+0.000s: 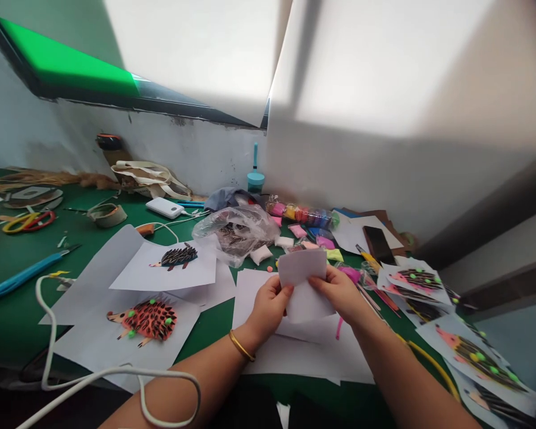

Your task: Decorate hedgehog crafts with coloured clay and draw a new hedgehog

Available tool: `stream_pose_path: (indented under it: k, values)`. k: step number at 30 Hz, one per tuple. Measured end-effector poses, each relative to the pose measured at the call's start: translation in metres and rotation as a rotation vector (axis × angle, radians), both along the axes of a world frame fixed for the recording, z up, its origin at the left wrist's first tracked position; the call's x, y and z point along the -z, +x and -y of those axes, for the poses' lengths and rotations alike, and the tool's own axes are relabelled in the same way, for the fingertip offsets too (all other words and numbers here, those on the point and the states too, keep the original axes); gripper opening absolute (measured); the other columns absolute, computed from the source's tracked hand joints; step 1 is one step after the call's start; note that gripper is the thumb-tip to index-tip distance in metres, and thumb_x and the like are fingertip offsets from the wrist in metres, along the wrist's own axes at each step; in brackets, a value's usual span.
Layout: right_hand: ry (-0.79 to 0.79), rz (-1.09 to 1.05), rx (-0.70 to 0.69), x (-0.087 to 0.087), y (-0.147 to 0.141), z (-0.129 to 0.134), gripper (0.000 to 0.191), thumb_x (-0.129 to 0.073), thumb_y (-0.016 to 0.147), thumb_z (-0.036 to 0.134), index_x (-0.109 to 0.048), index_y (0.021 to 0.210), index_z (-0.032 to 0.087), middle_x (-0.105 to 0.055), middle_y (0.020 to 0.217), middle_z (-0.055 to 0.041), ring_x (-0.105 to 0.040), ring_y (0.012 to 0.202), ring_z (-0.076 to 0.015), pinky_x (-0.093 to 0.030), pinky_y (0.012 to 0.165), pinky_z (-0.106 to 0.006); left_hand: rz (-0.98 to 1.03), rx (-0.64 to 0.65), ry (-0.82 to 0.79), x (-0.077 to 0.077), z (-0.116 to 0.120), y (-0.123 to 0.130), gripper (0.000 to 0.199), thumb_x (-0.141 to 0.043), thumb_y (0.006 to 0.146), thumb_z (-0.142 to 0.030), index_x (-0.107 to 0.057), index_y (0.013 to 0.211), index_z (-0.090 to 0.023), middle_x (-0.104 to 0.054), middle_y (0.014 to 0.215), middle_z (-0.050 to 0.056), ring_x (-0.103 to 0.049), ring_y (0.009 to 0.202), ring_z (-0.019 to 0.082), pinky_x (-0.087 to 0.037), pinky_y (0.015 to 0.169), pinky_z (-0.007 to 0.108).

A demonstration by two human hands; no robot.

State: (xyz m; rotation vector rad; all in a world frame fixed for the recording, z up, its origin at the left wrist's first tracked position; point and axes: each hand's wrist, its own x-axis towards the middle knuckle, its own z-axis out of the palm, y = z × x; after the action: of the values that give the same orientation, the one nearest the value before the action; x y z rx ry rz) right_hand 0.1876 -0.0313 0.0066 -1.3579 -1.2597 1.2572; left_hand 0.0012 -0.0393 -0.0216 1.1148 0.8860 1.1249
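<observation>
Between both hands is a small folded piece of white paper (304, 292), held above the green table. My left hand (268, 307), with a gold bangle on the wrist, pinches its left edge with the thumb in front. My right hand (342, 292) grips the right edge the same way; the fingers behind the paper are hidden. Under the hands lie white paper sheets (286, 357). To the left, a hedgehog picture (149, 322) with an orange body, dark seed-like spines and green dots lies on white paper. Behind it is a darker hedgehog picture (178, 256).
Ahead sit a plastic bag (241, 229) of dark seeds and several coloured clay packets (297, 231). More hedgehog sheets (477, 357) overlap at right, near a phone (379, 244). At left are a blue craft knife (27, 275), scissors (29, 221), a tape roll (107, 214) and a white cable (51, 333).
</observation>
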Motion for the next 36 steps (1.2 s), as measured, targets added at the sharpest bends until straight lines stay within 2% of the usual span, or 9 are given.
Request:
stream_pose_path:
  k: [3,5,10,13,16,21,26,30,36]
  values:
    - [0.022,0.031,0.113,-0.004,0.015,-0.004,0.049,-0.07,0.074,0.048,-0.061,0.11,0.016,-0.073,0.095,-0.0073,-0.067,0.081,-0.0241,-0.053,0.067,-0.034,-0.02,-0.09,-0.058,-0.004,-0.006,-0.011,0.04,-0.065,0.078,-0.057,-0.058,0.078,-0.018,-0.052,0.055,-0.004,-0.05,0.045,0.01,-0.037,0.045,0.021]
    - [0.0,0.069,0.065,-0.009,0.023,-0.004,0.048,-0.066,0.078,0.046,-0.059,0.115,0.017,-0.073,0.098,-0.0071,-0.068,0.082,-0.0232,-0.053,0.066,-0.032,0.011,-0.179,-0.05,-0.009,-0.011,-0.02,0.039,-0.066,0.078,-0.056,-0.057,0.076,-0.017,-0.05,0.055,-0.005,-0.046,0.045,0.008,-0.034,0.044,0.019]
    - [-0.005,0.549,-0.503,-0.012,0.012,-0.002,0.03,-0.064,0.078,0.029,-0.066,0.108,0.022,-0.073,0.101,-0.0039,-0.068,0.089,-0.0234,-0.052,0.073,-0.031,0.029,-0.274,0.082,-0.029,-0.016,-0.035,0.033,-0.064,0.082,-0.052,-0.059,0.08,-0.019,-0.051,0.057,-0.005,-0.045,0.048,0.008,-0.036,0.046,0.02]
    - [0.102,0.946,-0.504,-0.006,-0.007,-0.007,0.05,-0.07,0.073,0.024,-0.063,0.123,0.027,-0.07,0.117,-0.0062,-0.066,0.101,-0.0283,-0.05,0.084,-0.037,-0.15,-0.188,0.25,-0.036,-0.014,-0.039,0.025,-0.06,0.087,-0.044,-0.063,0.082,-0.02,-0.059,0.065,-0.001,-0.053,0.056,0.012,-0.044,0.054,0.024]
    - [0.232,1.107,-0.393,0.001,-0.016,-0.01,0.067,-0.07,0.076,0.024,-0.05,0.14,0.026,-0.064,0.129,-0.0111,-0.062,0.112,-0.0312,-0.048,0.092,-0.043,-0.453,0.061,0.572,-0.034,-0.009,-0.042,0.013,-0.06,0.087,-0.031,-0.07,0.086,-0.023,-0.069,0.083,0.006,-0.064,0.08,0.02,-0.05,0.077,0.033]
    - [0.46,1.128,-0.298,0.023,-0.012,0.016,0.053,-0.06,0.086,0.025,-0.052,0.138,0.019,-0.056,0.139,-0.0138,-0.051,0.128,-0.0304,-0.04,0.107,-0.048,-0.738,0.453,0.912,-0.014,-0.003,-0.045,0.029,-0.068,0.077,-0.02,-0.07,0.106,-0.026,-0.064,0.126,0.011,-0.054,0.125,0.031,-0.029,0.113,0.053]
    - [0.44,1.128,-0.348,0.051,-0.003,0.047,0.064,-0.06,0.087,0.032,-0.04,0.148,0.022,-0.035,0.156,-0.0122,-0.031,0.145,-0.0302,-0.027,0.116,-0.055,-0.984,0.526,0.953,0.006,-0.001,-0.046,0.055,-0.076,0.074,-0.038,-0.06,0.125,-0.023,-0.044,0.15,0.014,-0.03,0.144,0.035,-0.017,0.117,0.058]
    - [0.38,1.126,-0.465,0.054,0.006,0.046,0.058,-0.06,0.089,0.032,-0.045,0.145,0.024,-0.036,0.156,-0.009,-0.027,0.147,-0.0278,-0.022,0.119,-0.055,-1.091,0.516,0.979,0.015,-0.004,-0.049,0.072,-0.073,0.076,-0.053,-0.05,0.137,-0.023,-0.045,0.149,0.013,-0.034,0.142,0.032,-0.019,0.118,0.055]
    - [0.439,1.12,-0.462,0.048,0.011,0.047,0.049,-0.055,0.092,0.027,-0.051,0.141,0.028,-0.039,0.154,-0.006,-0.028,0.146,-0.028,-0.018,0.118,-0.059,-1.132,0.449,1.007,0.014,-0.004,-0.05,0.061,-0.072,0.075,-0.058,-0.059,0.126,-0.026,-0.054,0.14,0.009,-0.043,0.134,0.032,-0.024,0.116,0.054]
